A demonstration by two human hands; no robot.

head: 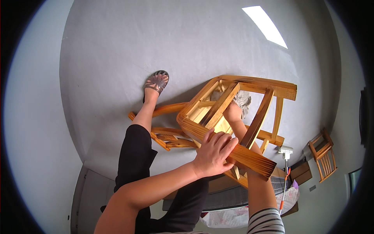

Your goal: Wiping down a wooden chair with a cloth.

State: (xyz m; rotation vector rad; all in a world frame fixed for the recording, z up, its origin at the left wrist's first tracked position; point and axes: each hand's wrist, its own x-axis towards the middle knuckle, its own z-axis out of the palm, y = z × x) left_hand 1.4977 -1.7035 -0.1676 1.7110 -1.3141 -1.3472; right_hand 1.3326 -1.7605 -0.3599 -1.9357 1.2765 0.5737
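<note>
A wooden chair (257,84) lies tipped over on the floor before me, its legs and stretchers turned towards me. My left hand (214,153) is wrapped over one of its thick legs (254,161), fingers across the top face. Between the stretchers reaches my right hand (233,111), with a crumpled grey cloth (244,101) in it against the inside of the frame. A diagonal stretcher (223,105) hides part of that hand and cloth. The slatted backrest (172,140) extends to the left, near my leg.
My sandalled foot (157,81) stands left of the chair on the grey floor (117,58). To the right are a flat-headed mop (285,150), a second wooden chair (323,155) and a brown box (301,173). Plastic bags (230,218) lie by a grey-covered piece of furniture (228,200).
</note>
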